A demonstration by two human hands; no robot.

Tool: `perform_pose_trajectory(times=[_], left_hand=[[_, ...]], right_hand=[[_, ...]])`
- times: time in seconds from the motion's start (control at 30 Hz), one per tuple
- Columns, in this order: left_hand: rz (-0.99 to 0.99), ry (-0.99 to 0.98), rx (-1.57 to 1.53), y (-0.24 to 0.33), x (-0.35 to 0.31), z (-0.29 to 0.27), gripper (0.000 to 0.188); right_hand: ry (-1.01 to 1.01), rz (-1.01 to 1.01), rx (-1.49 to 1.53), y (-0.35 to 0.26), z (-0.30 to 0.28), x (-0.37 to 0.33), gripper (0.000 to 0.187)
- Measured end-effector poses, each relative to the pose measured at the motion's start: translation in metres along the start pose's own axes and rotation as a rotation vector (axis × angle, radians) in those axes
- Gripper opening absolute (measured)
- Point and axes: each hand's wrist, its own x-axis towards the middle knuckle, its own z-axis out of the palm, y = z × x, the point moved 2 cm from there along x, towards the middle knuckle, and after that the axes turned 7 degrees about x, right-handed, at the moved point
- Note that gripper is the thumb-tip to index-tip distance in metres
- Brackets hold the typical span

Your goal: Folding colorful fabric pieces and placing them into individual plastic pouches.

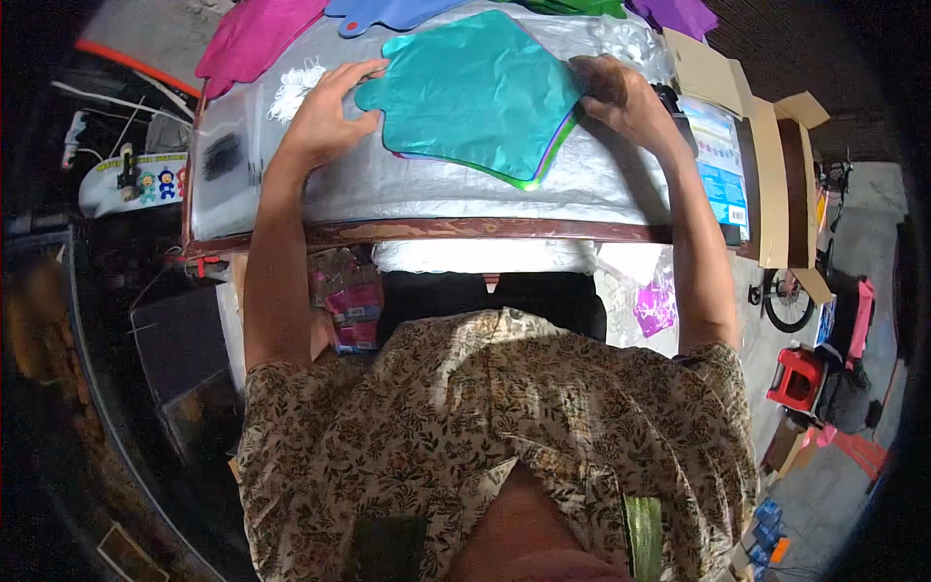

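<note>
A stack of thin, shiny flat sheets lies over the table in front of me, with a teal sheet (475,92) on top. Green and purple edges of the layers beneath peek out along its lower right side. The teal sheet has rounded lobes on its left and a pointed lower corner. My left hand (335,112) holds the lobed left edge, thumb and fingers spread along it. At the right corner, my right hand (626,102) grips the stack between thumb and curled fingers. The fingertips of that hand are partly hidden.
Pink (257,39), blue (393,12) and purple sheets (679,12) lie along the table's far side. White string (294,89) is bunched left of my hand. To the right are crumpled clear plastic (635,39), a blue-white printed package (713,160) and an open cardboard box (776,184).
</note>
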Motion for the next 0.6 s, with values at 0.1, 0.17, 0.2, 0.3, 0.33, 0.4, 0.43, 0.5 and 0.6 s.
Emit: perform_pose_trajectory(times=[0.1,0.17,0.2,0.3,0.33,0.4,0.43,0.5,0.6], left_hand=[[0.018,0.004,-0.040,0.000,0.002,0.003,0.060],[0.027,0.011,-0.052,0.001,0.003,0.002,0.059],[0.011,0.000,-0.085,0.001,0.004,0.002,0.058],[-0.024,-0.023,-0.140,-0.002,0.003,0.004,0.057],[0.000,0.010,-0.073,-0.007,0.002,0.005,0.056],[0.050,0.073,0.062,-0.018,0.003,0.006,0.054],[0.046,0.069,0.068,-0.018,0.005,0.010,0.054],[0.073,0.065,0.085,-0.015,0.011,0.020,0.053],[0.090,0.073,0.093,-0.014,0.007,0.019,0.052]], right_hand=[[0.022,0.041,-0.083,0.000,-0.002,-0.003,0.057],[0.000,0.113,0.095,0.009,-0.001,0.000,0.052],[-0.010,0.148,0.183,0.014,-0.001,0.002,0.050],[-0.013,0.044,-0.096,0.026,0.007,0.017,0.047],[-0.016,-0.008,-0.237,0.031,0.010,0.023,0.046],[-0.002,-0.037,-0.245,0.043,0.011,0.032,0.043],[0.002,-0.057,-0.254,0.049,0.013,0.034,0.041],[0.004,-0.085,-0.261,0.046,0.018,0.034,0.039],[0.022,-0.045,-0.244,0.028,0.015,0.027,0.039]])
